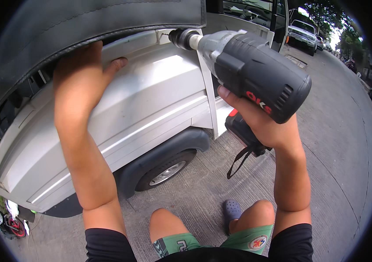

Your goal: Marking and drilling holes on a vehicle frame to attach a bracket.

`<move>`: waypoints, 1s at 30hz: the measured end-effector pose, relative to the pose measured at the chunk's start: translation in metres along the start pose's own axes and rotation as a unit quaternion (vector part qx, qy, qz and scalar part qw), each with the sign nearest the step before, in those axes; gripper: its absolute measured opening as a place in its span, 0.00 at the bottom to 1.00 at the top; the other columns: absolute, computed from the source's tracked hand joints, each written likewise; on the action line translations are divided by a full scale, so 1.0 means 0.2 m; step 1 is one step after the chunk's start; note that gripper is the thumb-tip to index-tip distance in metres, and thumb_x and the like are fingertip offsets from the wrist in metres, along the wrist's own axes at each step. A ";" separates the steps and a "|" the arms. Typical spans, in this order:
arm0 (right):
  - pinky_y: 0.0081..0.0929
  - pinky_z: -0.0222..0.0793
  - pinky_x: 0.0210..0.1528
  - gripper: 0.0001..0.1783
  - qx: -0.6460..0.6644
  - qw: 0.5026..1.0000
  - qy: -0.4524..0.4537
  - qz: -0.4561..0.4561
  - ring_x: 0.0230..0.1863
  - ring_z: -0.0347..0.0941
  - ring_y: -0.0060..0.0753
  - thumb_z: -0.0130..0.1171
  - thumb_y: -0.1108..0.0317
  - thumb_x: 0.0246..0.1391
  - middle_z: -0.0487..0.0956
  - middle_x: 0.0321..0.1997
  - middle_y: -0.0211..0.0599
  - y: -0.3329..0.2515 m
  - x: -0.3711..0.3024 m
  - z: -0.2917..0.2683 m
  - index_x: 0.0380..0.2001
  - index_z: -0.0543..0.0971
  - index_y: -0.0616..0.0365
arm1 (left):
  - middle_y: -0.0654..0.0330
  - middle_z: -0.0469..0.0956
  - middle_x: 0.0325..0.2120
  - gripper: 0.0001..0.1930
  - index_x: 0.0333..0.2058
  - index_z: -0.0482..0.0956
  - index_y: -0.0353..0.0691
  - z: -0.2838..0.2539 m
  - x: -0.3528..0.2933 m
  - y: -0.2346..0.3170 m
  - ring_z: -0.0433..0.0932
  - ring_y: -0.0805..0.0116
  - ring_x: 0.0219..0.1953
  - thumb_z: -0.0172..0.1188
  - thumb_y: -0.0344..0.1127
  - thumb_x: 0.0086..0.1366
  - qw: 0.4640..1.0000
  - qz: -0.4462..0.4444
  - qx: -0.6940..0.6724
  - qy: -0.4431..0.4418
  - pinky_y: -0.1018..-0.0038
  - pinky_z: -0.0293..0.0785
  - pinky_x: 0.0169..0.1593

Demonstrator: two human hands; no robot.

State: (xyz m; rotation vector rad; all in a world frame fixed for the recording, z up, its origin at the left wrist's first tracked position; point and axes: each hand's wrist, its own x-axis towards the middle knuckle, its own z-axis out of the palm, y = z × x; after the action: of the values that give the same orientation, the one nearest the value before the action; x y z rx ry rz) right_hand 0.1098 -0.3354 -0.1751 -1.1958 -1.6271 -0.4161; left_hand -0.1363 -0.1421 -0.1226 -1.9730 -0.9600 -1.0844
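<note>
My right hand (262, 122) is closed around the grip of a black and grey cordless drill (256, 70). The drill lies nearly level, and its black chuck (184, 38) is up against the top corner of the white truck bed's side panel (151, 91), just under the edge of a black cover (107, 22). Below the grip hang its black and red battery and a wrist strap (237, 163). My left hand (81, 72) reaches up at the panel's upper rim, under the cover. Its thumb stretches out along the panel, while the other fingers are mostly hidden.
A wheel (166, 174) under a dark fender (164, 155) is below the panel. I stand on grooved concrete pavement (186, 192). A pickup truck (302, 36) is parked up the street at right. Part of a motorcycle (15, 227) shows at lower left.
</note>
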 end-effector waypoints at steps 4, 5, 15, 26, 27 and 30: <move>0.30 0.79 0.43 0.14 0.006 1.000 0.009 -0.013 0.37 0.83 0.32 0.73 0.68 0.56 0.86 0.38 0.37 -0.02 0.02 -0.01 0.43 0.84 0.60 | 0.46 0.84 0.42 0.28 0.48 0.81 0.36 0.00 0.02 0.00 0.82 0.44 0.44 0.68 0.56 0.63 1.000 -0.012 -0.007 -0.013 0.55 0.78 0.50; 0.30 0.79 0.42 0.14 0.026 0.999 0.012 0.015 0.37 0.82 0.32 0.73 0.68 0.56 0.86 0.37 0.36 -0.04 0.01 -0.01 0.44 0.83 0.60 | 0.46 0.84 0.43 0.28 0.49 0.81 0.36 0.00 0.02 -0.01 0.82 0.44 0.45 0.68 0.56 0.63 1.000 -0.016 -0.005 -0.024 0.56 0.78 0.50; 0.25 0.73 0.33 0.12 0.072 0.992 0.069 0.079 0.27 0.76 0.21 0.75 0.63 0.56 0.82 0.26 0.29 0.01 -0.13 0.07 0.39 0.87 0.58 | 0.47 0.85 0.43 0.29 0.46 0.82 0.38 -0.03 0.05 0.02 0.84 0.47 0.46 0.67 0.61 0.64 0.994 -0.063 0.033 -0.089 0.57 0.80 0.49; 0.27 0.76 0.42 0.14 0.070 0.994 0.069 0.047 0.35 0.81 0.25 0.75 0.66 0.55 0.87 0.36 0.32 0.03 -0.07 0.15 0.43 0.87 0.58 | 0.50 0.87 0.37 0.30 0.41 0.83 0.39 0.02 0.03 -0.01 0.87 0.49 0.40 0.67 0.65 0.63 0.998 -0.028 0.039 -0.038 0.60 0.82 0.42; 0.27 0.76 0.42 0.14 0.069 0.994 0.067 0.047 0.35 0.81 0.25 0.75 0.66 0.55 0.87 0.36 0.32 0.02 -0.07 0.15 0.43 0.87 0.58 | 0.50 0.87 0.37 0.30 0.41 0.83 0.40 0.01 0.03 -0.01 0.87 0.49 0.40 0.67 0.65 0.62 0.998 -0.030 0.038 -0.036 0.60 0.82 0.42; 0.37 0.77 0.53 0.25 0.074 0.994 0.044 0.068 0.47 0.83 0.41 0.76 0.68 0.54 0.84 0.46 0.41 0.02 -0.06 0.14 0.52 0.78 0.63 | 0.51 0.87 0.36 0.29 0.40 0.83 0.40 0.01 0.03 -0.01 0.87 0.50 0.39 0.67 0.65 0.62 0.998 -0.035 0.036 -0.039 0.60 0.82 0.42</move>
State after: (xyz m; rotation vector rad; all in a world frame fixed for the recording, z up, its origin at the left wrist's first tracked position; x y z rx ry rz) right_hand 0.0976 -0.3183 -0.1982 -1.1531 -1.4650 -0.2525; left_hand -0.1355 -0.1370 -0.1176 -1.9483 -1.1024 -1.0035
